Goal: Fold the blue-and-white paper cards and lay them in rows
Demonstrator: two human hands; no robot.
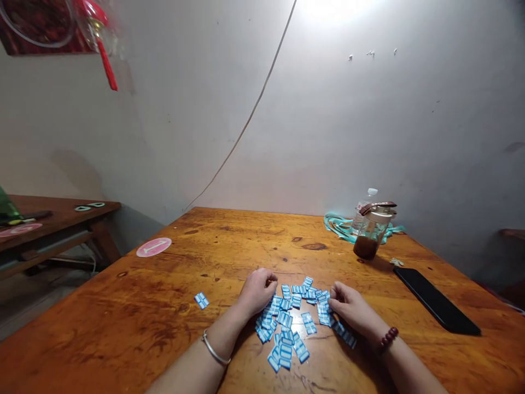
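The small packets (pixel 285 351) are sky blue with white stripes, on an orange-brown table (pixel 102 328) streaked with darker grain.

Two hands (pixel 257 291) (pixel 348 309), one smartphone (pixel 437 301), one tumbler (pixel 371 232), one plastic bottle (pixel 369 196)

From where I stood, the orange-brown wooden table (pixel 102 334) took up the lower part of the room, its varnish knotted and scuffed. A loose heap of small blue-and-white packets (pixel 285 328) lay scattered near the middle of the near edge, with one stray packet (pixel 200 300) well apart to the left. A pink round disc (pixel 153 247) printed with a 1 sat toward the far left corner. Further back on the right stood a lidded tumbler (pixel 369 239) holding dark brown liquid, just in front of a clear plastic bottle (pixel 363 213) and a tangled teal cord (pixel 342 227). A black smartphone (pixel 437 301) lay flat near the right edge.
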